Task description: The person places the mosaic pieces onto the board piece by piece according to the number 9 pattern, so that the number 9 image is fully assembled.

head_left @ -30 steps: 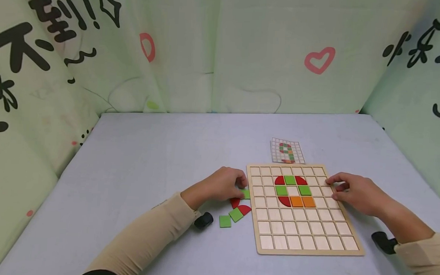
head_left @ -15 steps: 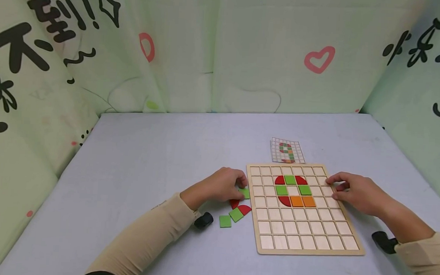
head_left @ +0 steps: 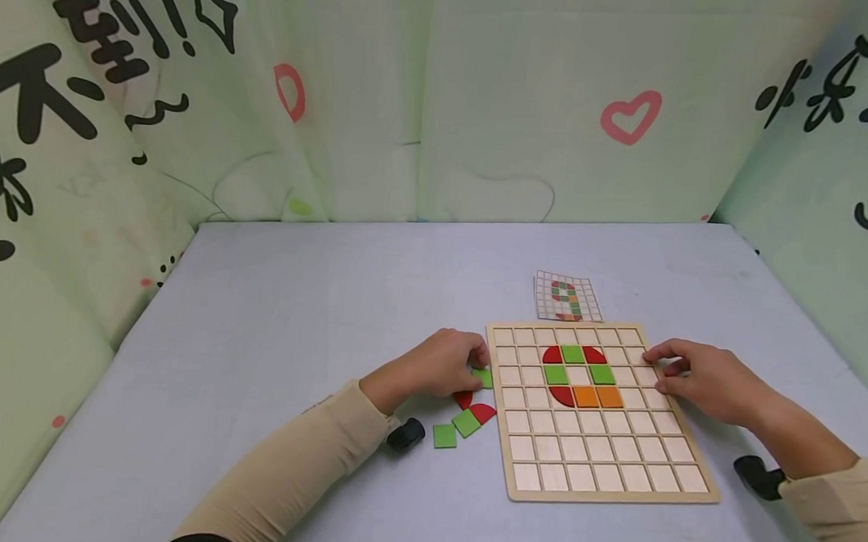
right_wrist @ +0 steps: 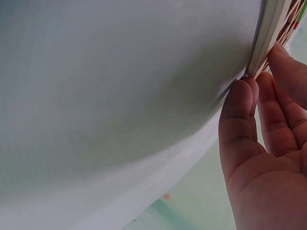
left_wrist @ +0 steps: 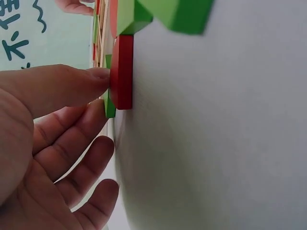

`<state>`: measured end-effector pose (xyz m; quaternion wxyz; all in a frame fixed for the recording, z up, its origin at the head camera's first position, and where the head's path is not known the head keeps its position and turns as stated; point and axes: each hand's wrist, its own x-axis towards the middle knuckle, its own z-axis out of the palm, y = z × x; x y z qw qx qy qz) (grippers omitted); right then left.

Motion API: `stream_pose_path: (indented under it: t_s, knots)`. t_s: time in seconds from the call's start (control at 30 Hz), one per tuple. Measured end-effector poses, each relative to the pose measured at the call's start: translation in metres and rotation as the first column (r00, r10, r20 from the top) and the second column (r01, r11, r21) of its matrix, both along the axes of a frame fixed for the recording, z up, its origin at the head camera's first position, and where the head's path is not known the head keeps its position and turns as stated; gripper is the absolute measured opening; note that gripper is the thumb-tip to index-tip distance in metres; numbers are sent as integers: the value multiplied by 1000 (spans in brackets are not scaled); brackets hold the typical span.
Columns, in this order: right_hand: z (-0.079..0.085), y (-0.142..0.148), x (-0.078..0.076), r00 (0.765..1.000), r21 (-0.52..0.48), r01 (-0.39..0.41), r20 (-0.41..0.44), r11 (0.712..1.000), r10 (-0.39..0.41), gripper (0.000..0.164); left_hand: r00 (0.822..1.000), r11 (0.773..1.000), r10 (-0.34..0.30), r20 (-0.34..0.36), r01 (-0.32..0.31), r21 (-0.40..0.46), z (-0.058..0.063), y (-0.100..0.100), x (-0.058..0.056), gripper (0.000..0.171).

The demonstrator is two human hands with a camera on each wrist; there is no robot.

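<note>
My left hand (head_left: 447,362) is beside the left edge of a wooden grid board (head_left: 509,455), with thumb and index finger pinching a green square tile (head_left: 484,378). In the left wrist view the other fingers hang loosely curved, and a red tile (left_wrist: 125,72) stands close by the thumb. My right hand (head_left: 715,380) holds the board's right edge, thumb on top of the rim (right_wrist: 269,36) and fingers against its side. Set in the board's upper middle are red quarter-round tiles (head_left: 562,396), green squares (head_left: 601,375) and two orange squares (head_left: 585,397).
On the table (head_left: 329,298), left of the board, lie a loose green square (head_left: 444,436), another green square (head_left: 466,423), and red rounded pieces (head_left: 482,413). A printed pattern card (head_left: 587,299) rests behind the board. Patterned curtains (head_left: 487,102) enclose the table.
</note>
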<state>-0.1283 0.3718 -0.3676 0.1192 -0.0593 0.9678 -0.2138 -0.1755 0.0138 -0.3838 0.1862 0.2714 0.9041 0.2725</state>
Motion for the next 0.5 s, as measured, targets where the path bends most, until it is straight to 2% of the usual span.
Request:
stream_pose_path:
  t_s: [0.23,0.5]
  knots:
    - [0,-1,0,1000,2,6,3,1000,-6,37,1000,1000,18,-23,-18,-8,0,1,1,16]
    - [1,-2,0,1000,-7,17,8,1000,-17,36,999,999,40,-4,-40,-14,-2,0,-2,17]
